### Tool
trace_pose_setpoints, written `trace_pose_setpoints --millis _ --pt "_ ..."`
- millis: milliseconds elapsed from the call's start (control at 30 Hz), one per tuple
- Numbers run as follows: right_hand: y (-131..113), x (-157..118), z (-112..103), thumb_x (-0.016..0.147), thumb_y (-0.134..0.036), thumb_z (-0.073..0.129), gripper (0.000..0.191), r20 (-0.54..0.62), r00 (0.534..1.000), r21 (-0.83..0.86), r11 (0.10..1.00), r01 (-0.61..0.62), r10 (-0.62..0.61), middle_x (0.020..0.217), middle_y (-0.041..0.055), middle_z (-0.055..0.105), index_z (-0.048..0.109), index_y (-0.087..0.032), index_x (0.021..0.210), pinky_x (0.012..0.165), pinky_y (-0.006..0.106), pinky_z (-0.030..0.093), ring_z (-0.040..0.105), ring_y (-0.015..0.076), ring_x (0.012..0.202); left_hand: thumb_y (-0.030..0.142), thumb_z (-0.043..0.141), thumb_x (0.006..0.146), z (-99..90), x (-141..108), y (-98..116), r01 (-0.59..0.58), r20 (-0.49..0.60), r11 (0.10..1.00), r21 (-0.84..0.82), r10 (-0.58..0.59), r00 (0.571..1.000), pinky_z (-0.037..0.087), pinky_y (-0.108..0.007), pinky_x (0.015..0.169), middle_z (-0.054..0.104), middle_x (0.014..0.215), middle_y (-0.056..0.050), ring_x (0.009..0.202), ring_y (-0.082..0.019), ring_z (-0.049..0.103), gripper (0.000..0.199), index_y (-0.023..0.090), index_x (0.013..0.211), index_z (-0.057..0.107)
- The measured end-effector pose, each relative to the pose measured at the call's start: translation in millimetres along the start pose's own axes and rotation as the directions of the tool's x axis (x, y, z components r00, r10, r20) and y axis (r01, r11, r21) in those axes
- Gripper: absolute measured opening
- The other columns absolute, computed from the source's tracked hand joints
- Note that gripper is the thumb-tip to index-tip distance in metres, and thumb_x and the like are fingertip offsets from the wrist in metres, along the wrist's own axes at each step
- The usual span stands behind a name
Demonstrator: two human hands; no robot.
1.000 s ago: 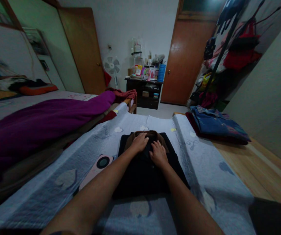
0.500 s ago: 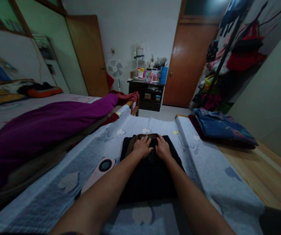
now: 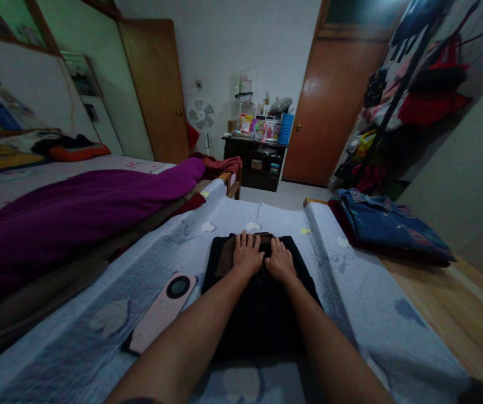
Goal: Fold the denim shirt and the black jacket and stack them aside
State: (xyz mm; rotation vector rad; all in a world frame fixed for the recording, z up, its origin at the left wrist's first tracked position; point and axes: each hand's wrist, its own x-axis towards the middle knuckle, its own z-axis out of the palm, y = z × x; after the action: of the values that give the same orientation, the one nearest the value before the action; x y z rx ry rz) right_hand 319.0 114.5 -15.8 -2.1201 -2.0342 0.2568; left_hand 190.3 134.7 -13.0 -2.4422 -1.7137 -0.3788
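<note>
A folded black garment [image 3: 262,320] with a brown patch near its far edge lies on the pale blue patterned cloth [image 3: 174,252]. My left hand [image 3: 247,253] rests on the garment's far part, its fingers stretched out flat. Beside it my right hand [image 3: 281,259] lies on the same fabric, fingers extended toward the far edge. Neither hand grips anything. The kind of garment cannot be made out. To the left of the garment, next to my left forearm, lies a pink phone [image 3: 161,314] with a round black camera ring.
A folded denim shirt [image 3: 388,221] lies on dark red cloth at the right, by a wooden surface [image 3: 426,297]. A purple blanket [image 3: 85,213] covers the left bed. Farther back stand a fan [image 3: 202,118], a black cabinet [image 3: 252,168] and a brown door [image 3: 325,112].
My left hand has shifted slightly right and its fingers lie straighter. The view has turned a little left, and more of the phone shows. The garment stays in place.
</note>
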Motion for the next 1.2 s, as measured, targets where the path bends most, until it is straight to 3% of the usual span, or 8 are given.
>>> trace_pose_setpoints --millis 200,300,433,600,867,1067,1200 --pt "-2 2 -1 0.084 -0.03 0.039 0.075 0.044 0.999 -0.037 0.999 -0.019 0.021 0.159 0.0064 0.008 0.012 -0.012 0.151 0.113 0.044 0.015 0.011 0.0246 0.144 0.05 0.044 0.089 3.9 2 1 0.082 0.039 0.993 -0.083 -0.079 0.996 0.006 -0.063 0.109 0.035 0.15 -0.014 0.141 -0.038 0.016 0.061 0.022 0.143 0.039" --pt "-2 1 -2 0.084 -0.03 0.038 0.074 0.036 0.999 -0.029 0.999 -0.022 0.023 0.159 0.0059 0.009 0.013 -0.013 0.151 0.113 0.044 0.015 0.013 0.0245 0.144 0.047 0.045 0.089 3.5 2 -2 0.08 -0.003 0.986 -0.147 -0.081 0.997 0.008 -0.061 0.11 0.039 0.148 -0.014 0.141 -0.036 0.02 0.058 0.022 0.141 0.043" --pt "-3 -1 -3 0.084 -0.028 0.038 0.074 0.021 0.999 -0.03 0.999 -0.024 0.025 0.159 0.0068 0.011 0.014 -0.012 0.151 0.114 0.042 0.014 0.013 0.0235 0.144 0.032 0.042 0.091 -2.6 2 -10 0.087 -0.074 0.958 -0.272 -0.111 0.991 0.015 -0.053 0.113 0.044 0.145 -0.011 0.14 -0.028 0.026 0.044 0.02 0.133 0.05" --pt "-5 -3 -4 0.083 -0.026 0.038 0.073 0.005 0.999 -0.023 0.999 -0.037 0.038 0.158 0.0067 0.013 0.015 -0.013 0.151 0.114 0.041 0.013 0.013 0.0226 0.144 0.022 0.045 0.086 -8.1 1 -16 0.263 -0.148 0.911 -0.319 -0.322 0.935 0.017 -0.049 0.114 0.035 0.15 -0.013 0.143 -0.029 0.017 0.046 0.015 0.132 0.049" --pt "-4 -3 -2 0.082 -0.027 0.04 0.074 -0.015 0.999 0.005 0.999 -0.035 0.036 0.158 0.0061 0.013 0.016 -0.013 0.151 0.115 0.042 0.013 0.014 0.0232 0.144 0.054 0.044 0.085 5.9 7 -12 0.321 0.089 0.926 -0.2 -0.309 0.947 0.009 -0.054 0.112 0.03 0.152 -0.017 0.14 -0.04 0.018 0.065 0.016 0.139 0.044" --pt "-2 -2 1 0.081 -0.026 0.042 0.075 -0.022 0.999 0.053 0.998 -0.03 0.032 0.158 0.0066 0.014 0.017 -0.012 0.151 0.115 0.043 0.012 0.014 0.0241 0.144 0.06 0.049 0.079 -2.1 14 -19 0.321 0.225 0.922 -0.215 -0.273 0.935 0.012 -0.054 0.111 0.025 0.154 -0.018 0.14 -0.042 0.017 0.076 0.017 0.141 0.04" --pt "-1 -1 -4 0.078 -0.022 0.046 0.077 -0.028 0.999 0.161 0.987 -0.025 0.03 0.157 0.0084 0.017 0.02 -0.013 0.15 0.115 0.045 0.012 0.015 0.0255 0.143 0.049 0.048 0.084 -15.2 8 -39 0.263 0.249 0.901 -0.345 -0.182 0.951 0.018 -0.047 0.112 0.026 0.154 -0.014 0.142 -0.033 0.02 0.068 0.021 0.144 0.033"
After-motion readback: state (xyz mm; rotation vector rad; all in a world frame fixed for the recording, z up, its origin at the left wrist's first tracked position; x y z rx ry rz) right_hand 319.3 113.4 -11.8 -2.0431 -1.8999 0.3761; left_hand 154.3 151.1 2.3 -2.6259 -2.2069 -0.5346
